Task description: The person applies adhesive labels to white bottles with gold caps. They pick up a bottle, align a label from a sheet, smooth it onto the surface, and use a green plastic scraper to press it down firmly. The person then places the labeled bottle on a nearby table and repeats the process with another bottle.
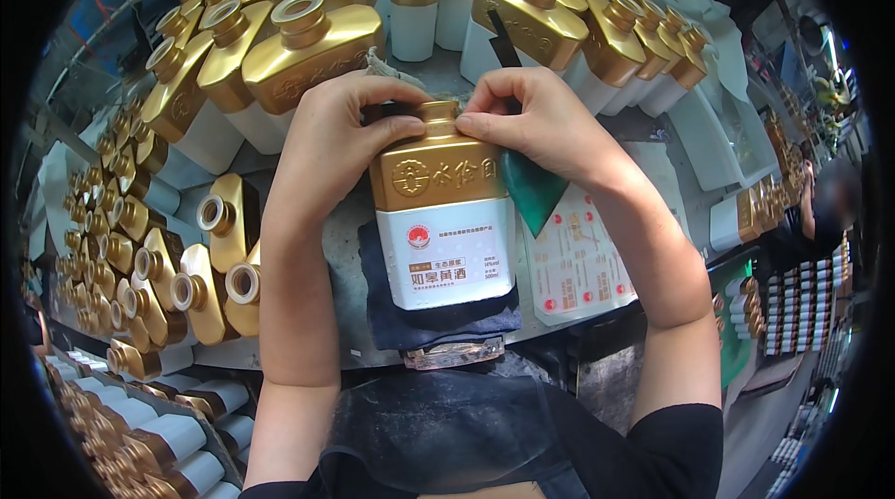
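In front of me a flat-shouldered bottle (444,256) lies or leans face up, with a gold embossed top and a white lower half bearing a red emblem and printed characters. My left hand (350,117) is closed on the left side of its gold neck, thumb and fingertips pinching it. On the neck's other side, my right hand (536,117) pinches with thumb and bent fingers. A green pointed flat piece (535,196) hangs below the right palm, and a dark strip (502,37) sticks up behind that hand; whether they join is hidden. Dark folded cloth (382,303) pads the bottle.
Gold-and-white bottles (312,61) crowd the back of the table. More gold bottles (196,289) lie at the left, necks toward me. A translucent sheet of decals (583,266) lies right of the cloth. Another person (825,200) is at the far right, near stacked bottles (802,308).
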A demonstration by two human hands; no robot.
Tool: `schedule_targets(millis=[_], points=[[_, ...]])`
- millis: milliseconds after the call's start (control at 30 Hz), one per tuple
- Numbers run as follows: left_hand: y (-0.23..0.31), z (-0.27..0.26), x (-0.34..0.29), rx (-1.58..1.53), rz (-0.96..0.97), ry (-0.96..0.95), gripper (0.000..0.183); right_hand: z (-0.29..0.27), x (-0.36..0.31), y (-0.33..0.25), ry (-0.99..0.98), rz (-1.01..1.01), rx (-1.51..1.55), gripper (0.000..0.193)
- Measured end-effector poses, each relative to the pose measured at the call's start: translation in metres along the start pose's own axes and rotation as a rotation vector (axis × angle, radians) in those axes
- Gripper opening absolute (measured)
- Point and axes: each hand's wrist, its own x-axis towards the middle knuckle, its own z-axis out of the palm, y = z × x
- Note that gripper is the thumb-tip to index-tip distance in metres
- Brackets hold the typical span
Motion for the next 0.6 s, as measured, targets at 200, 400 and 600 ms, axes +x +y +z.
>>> schedule_targets(millis=[200, 400, 600], points=[[0.003, 0.001, 0.0, 0.034, -0.021, 0.006, 0.024, -0.003, -0.001, -0.007, 0.043, -0.011, -0.19, 0.018], [0.002, -0.001, -0.001, 0.042, -0.029, -0.006, 0.024, -0.013, 0.002, -0.023, 0.053, -0.172, -0.289, 0.016], [0.004, 0.001, -0.001, 0.047, -0.051, -0.007, 0.024, -0.014, 0.017, -0.018, -0.09, -0.235, -0.361, 0.02]])
